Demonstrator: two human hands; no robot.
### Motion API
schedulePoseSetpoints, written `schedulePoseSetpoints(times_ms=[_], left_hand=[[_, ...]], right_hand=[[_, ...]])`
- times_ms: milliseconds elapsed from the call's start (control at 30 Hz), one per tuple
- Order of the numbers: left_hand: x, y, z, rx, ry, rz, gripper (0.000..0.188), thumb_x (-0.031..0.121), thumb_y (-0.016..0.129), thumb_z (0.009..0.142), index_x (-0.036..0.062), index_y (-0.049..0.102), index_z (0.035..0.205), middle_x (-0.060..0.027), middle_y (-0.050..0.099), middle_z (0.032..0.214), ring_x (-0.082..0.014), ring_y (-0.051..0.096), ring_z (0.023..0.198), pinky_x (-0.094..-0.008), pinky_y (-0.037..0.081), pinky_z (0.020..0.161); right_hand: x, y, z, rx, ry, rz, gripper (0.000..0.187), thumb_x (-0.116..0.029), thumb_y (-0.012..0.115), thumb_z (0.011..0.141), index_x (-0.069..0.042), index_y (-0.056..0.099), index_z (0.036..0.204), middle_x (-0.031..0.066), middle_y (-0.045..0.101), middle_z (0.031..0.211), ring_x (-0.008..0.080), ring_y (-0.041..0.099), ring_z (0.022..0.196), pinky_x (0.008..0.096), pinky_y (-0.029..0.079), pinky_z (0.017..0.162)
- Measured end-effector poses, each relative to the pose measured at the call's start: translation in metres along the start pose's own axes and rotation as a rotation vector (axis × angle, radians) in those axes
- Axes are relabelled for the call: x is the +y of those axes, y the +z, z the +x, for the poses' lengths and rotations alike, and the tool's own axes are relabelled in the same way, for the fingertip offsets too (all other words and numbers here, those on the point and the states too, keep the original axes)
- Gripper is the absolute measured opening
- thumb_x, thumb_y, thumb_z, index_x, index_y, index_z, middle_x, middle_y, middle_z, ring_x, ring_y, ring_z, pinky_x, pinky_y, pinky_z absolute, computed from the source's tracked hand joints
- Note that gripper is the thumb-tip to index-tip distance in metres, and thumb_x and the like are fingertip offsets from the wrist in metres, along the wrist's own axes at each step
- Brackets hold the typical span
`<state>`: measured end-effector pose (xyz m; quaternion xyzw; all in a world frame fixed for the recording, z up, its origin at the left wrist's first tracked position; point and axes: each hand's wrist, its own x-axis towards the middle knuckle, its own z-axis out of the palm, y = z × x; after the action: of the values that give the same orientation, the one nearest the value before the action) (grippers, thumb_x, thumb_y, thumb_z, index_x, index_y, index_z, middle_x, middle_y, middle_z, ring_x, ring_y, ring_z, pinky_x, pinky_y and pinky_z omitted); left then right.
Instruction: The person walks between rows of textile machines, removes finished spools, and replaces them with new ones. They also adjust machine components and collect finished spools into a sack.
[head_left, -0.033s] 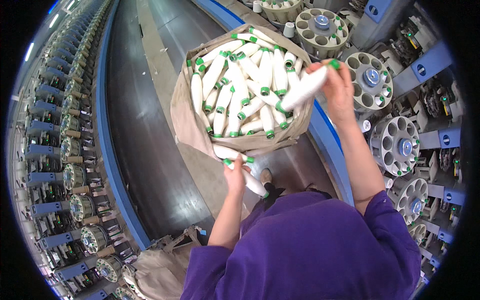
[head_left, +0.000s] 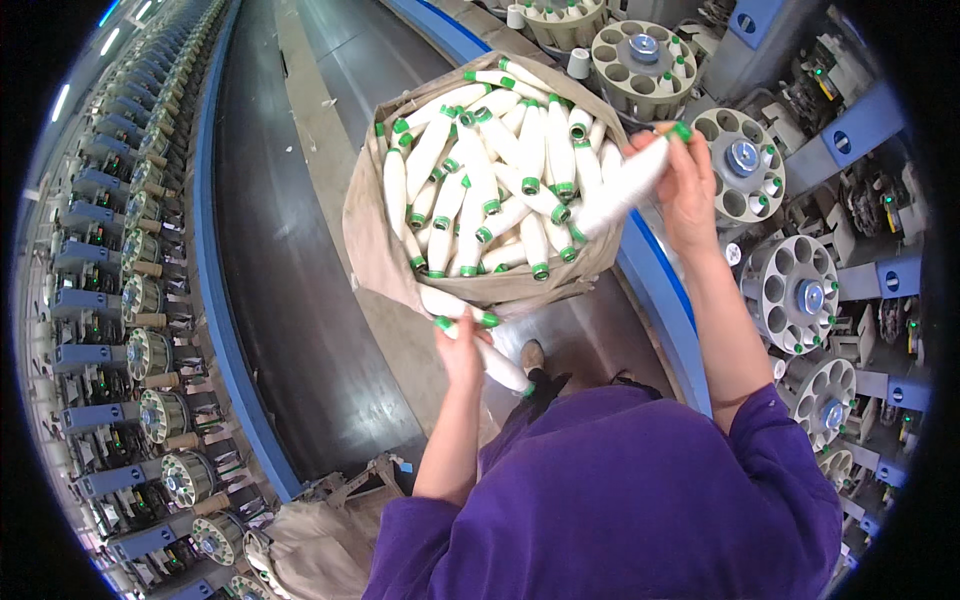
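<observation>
White yarn bobbins with green tube ends fill a beige cloth sack (head_left: 372, 232) in front of me. My right hand (head_left: 688, 195) is closed around the green upper end of a yarn bobbin (head_left: 628, 188). This bobbin is tilted and smeared by motion, its lower end over the sack's right rim. Below the sack's near edge, my left hand (head_left: 460, 352) is closed on two yarn bobbins. One bobbin (head_left: 507, 369) slants down toward my body; the other bobbin (head_left: 442, 301) lies against the sack's lower rim. My left fingers are partly hidden behind them.
On the right stands a row of round magazines, such as this magazine (head_left: 790, 292), some pockets holding green-tipped bobbins. A blue rail (head_left: 655, 290) runs beside them. Another machine row (head_left: 150, 355) lines the left, across the dark floor (head_left: 300, 250). A crumpled beige cloth (head_left: 315, 545) lies at lower left.
My right hand has moved slightly to the right, drawing its bobbin away from the sack's contents. My left hand has shifted a little to the left with its bobbins.
</observation>
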<state>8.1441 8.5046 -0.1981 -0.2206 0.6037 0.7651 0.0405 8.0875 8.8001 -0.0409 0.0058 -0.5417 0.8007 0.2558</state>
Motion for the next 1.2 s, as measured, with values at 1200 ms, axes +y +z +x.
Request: schedulePoseSetpoints(times_ms=[1200], left_hand=[[0.086, -0.022, 0.078, 0.265, 0.626, 0.733, 0.039, 0.033, 0.069, 0.077, 0.0018, 0.059, 0.098, -0.0188, 0.064, 0.083, -0.0355, 0.063, 0.078, -0.0410, 0.049, 0.071]], right_hand=[[0.054, -0.008, -0.084, -0.093, 0.708, -0.311, 0.022, -0.021, 0.059, 0.085, -0.001, 0.053, 0.091, 0.0146, 0.065, 0.075, 0.0159, 0.056, 0.048, 0.0289, 0.047, 0.045]])
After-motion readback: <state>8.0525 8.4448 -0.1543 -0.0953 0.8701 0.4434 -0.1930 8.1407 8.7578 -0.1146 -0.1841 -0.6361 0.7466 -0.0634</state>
